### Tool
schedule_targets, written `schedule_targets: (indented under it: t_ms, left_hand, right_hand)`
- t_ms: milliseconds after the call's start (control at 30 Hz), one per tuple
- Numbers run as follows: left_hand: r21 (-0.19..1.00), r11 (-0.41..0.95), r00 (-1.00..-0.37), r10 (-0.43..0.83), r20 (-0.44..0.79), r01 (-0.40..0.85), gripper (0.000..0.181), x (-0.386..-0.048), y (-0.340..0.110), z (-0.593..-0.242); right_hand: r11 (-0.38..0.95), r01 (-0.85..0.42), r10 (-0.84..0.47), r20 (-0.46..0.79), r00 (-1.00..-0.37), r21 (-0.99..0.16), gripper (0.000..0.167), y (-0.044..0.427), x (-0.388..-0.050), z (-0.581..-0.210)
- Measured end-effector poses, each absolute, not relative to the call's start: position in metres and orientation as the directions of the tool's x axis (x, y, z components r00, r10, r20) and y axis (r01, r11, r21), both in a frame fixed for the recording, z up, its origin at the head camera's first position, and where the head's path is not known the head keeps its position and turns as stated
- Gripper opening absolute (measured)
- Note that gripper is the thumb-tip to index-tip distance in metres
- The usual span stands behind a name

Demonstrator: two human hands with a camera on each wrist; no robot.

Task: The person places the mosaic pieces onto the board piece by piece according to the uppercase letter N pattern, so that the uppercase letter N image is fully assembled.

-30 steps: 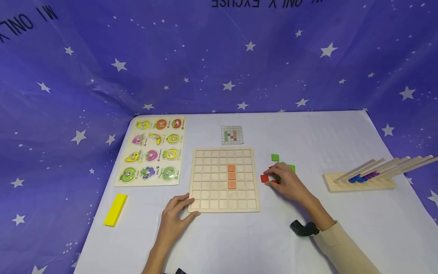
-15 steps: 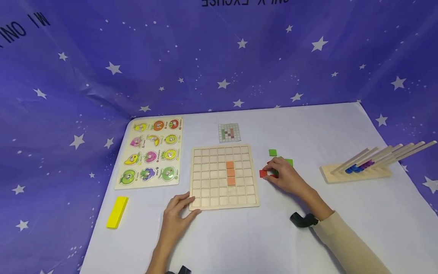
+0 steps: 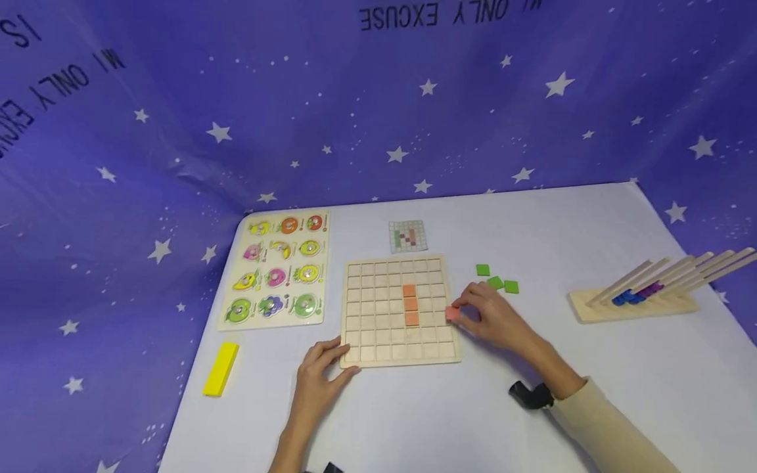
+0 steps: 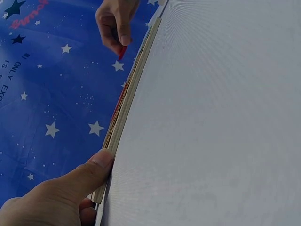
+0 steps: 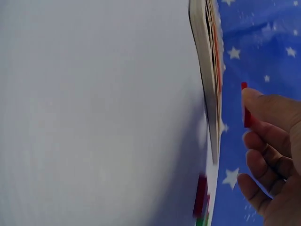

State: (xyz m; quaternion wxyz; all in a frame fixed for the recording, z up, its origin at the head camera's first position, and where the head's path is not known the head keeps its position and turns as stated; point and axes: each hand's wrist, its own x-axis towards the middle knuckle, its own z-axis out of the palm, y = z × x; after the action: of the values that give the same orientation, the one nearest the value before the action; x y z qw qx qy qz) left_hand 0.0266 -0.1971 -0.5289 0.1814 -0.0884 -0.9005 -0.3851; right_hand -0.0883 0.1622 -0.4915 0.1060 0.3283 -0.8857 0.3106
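Observation:
A wooden grid board [image 3: 378, 338] lies mid-table with three orange-red tiles [image 3: 411, 304] stacked in one column. At its lower left corner the left hand [image 3: 319, 381] grips the edge, thumb on the near side, as the left wrist view also shows at the board's edge [image 4: 134, 89]. Between thumb and fingertips the right hand [image 3: 493, 318] pinches a red tile [image 3: 452, 313] at the board's right edge; in the right wrist view that tile [image 5: 245, 113] is held off the table. Green tiles [image 3: 511, 287] lie beyond the right hand, which hides part of that area.
Behind the board lies a small pattern card [image 3: 408, 236]. A fruit puzzle board [image 3: 272, 263] is at the left, with a yellow block [image 3: 221, 369] nearer. On the right stands a wooden rack with slanted rods and beads [image 3: 635, 307].
The right hand has lifted a red tile from the pile and moved left to the board's edge. The left hand keeps its grip on the board's corner. The head view has shifted slightly.

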Motion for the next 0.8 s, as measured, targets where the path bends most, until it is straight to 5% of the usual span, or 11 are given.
schedule_targets:
  t_ms: [300,800]
  left_hand:
    - [0.703,0.666,-0.948,0.015,0.319,0.247,0.043,0.057,-0.190,-0.538]
    - [0.680,0.669,-0.921,0.016,0.388,0.298,0.046,0.022,-0.191,-0.530]
  right_hand:
    - [0.542,-0.663,-0.582,0.338,-0.739,-0.516,0.023,0.132,-0.039,-0.492]
    - [0.540,-0.663,-0.610,0.302,-0.733,-0.518,0.021,0.099,-0.069,-0.493]
